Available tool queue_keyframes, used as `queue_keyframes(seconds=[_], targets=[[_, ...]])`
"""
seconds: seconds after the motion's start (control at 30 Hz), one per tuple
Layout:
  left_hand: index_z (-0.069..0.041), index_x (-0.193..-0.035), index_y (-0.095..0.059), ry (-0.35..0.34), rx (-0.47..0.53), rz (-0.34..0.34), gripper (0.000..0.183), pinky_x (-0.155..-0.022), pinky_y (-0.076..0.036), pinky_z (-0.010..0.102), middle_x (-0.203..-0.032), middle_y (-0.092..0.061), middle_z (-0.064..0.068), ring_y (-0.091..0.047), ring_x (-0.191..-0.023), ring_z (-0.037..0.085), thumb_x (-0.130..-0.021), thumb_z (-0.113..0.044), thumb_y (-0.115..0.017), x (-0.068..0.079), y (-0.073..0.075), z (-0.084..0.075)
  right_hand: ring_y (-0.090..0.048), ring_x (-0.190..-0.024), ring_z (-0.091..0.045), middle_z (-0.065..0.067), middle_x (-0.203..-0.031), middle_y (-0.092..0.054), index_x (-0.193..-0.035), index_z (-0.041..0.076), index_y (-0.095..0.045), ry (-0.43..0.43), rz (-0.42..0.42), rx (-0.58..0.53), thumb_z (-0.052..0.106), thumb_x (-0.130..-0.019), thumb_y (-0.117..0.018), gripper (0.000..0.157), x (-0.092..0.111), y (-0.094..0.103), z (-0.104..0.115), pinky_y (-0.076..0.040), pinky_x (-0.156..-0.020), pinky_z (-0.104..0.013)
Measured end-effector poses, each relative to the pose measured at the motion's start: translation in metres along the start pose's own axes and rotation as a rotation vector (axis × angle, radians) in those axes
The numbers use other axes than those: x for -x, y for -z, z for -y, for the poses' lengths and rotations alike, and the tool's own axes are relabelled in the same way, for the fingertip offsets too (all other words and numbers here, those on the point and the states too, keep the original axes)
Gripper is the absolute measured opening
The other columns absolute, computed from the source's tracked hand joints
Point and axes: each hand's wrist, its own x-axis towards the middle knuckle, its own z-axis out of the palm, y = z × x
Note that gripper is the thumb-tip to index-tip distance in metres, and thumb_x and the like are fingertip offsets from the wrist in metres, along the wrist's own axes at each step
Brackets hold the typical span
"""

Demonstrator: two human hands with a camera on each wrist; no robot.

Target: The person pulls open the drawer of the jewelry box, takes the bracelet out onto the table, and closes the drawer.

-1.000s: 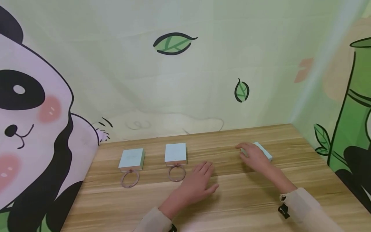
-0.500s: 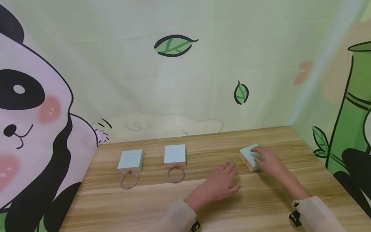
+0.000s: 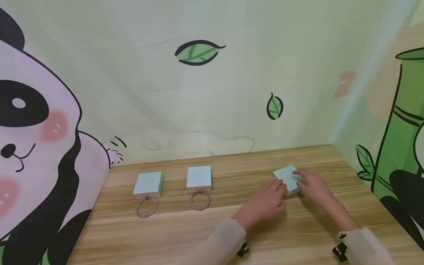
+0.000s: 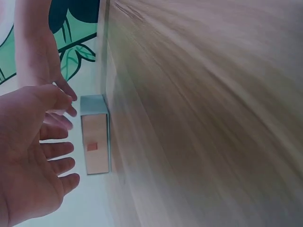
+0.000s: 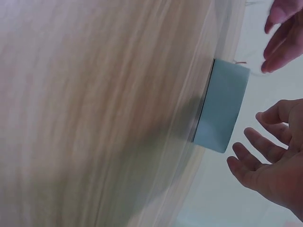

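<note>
On the right part of the table sits a light blue square box (image 3: 287, 176), turned at an angle. The left wrist view shows its pinkish-brown front (image 4: 96, 146) with a small red tab. My left hand (image 3: 263, 202) reaches the front left edge of this box in the head view, fingers extended. From the other side, my right hand (image 3: 313, 187) hovers at the box's right side, thumb and fingers loosely bent and spread. In the right wrist view, those fingers (image 5: 262, 144) are close to the blue side wall with nothing in their grasp.
Two similar light blue boxes, one at the left (image 3: 148, 183) and one in the middle (image 3: 199, 176), each have a pinkish ring attached in front. Behind the wood-grain table (image 3: 165, 235) hangs a cloth backdrop (image 3: 232, 81) printed with a panda, leaves and bamboo.
My left hand has moved right, from near the middle box to the right one. The right box has turned, its front now facing lower left. My right hand has shifted to its right side.
</note>
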Motion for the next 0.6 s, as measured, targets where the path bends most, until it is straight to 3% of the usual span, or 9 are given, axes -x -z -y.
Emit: queue_keyframes(seconds=[0.07, 0.27, 0.43, 0.6], targets=[[-0.009, -0.156, -0.039, 0.002, 0.004, 0.011, 0.057, -0.123, -0.024, 0.031, -0.161, -0.037, 0.006, -0.033, -0.15, 0.019, -0.105, -0.035, -0.047, -0.005, -0.001, -0.002, -0.063, -0.096, -0.04, -0.034, -0.128, -0.061, -0.123, -0.01, -0.064, -0.014, -0.001, -0.005, -0.001, -0.093, -0.061, 0.031, 0.002, 0.002, -0.001, -0.051, -0.083, -0.056], [-0.011, -0.156, -0.038, 0.042, -0.034, -0.012, 0.059, -0.123, -0.024, 0.031, -0.162, -0.036, 0.005, -0.029, -0.152, 0.021, -0.104, -0.036, -0.051, -0.022, -0.008, -0.007, -0.061, -0.112, -0.048, -0.034, -0.13, -0.06, -0.125, -0.008, -0.063, -0.027, 0.0, -0.002, 0.002, -0.095, -0.061, 0.032, 0.003, 0.004, -0.006, -0.049, -0.09, -0.063], [-0.015, -0.155, -0.039, 0.075, -0.056, -0.031, 0.059, -0.123, -0.026, 0.032, -0.161, -0.037, 0.001, -0.031, -0.151, 0.019, -0.104, -0.041, -0.054, -0.034, -0.007, -0.013, -0.059, -0.09, -0.036, -0.035, -0.13, -0.059, -0.126, -0.008, -0.063, -0.046, 0.013, -0.008, 0.002, -0.095, -0.061, 0.033, 0.002, 0.002, -0.009, -0.05, -0.081, -0.054], [-0.016, -0.153, -0.041, 0.059, -0.121, -0.018, 0.058, -0.122, -0.028, 0.033, -0.159, -0.039, 0.0, -0.031, -0.151, 0.019, -0.104, -0.045, -0.053, -0.043, -0.008, -0.018, -0.062, -0.104, -0.048, -0.035, -0.128, -0.061, -0.125, -0.008, -0.064, -0.039, 0.001, -0.004, 0.001, -0.093, -0.061, 0.033, 0.001, 0.0, -0.011, -0.05, -0.088, -0.06]])
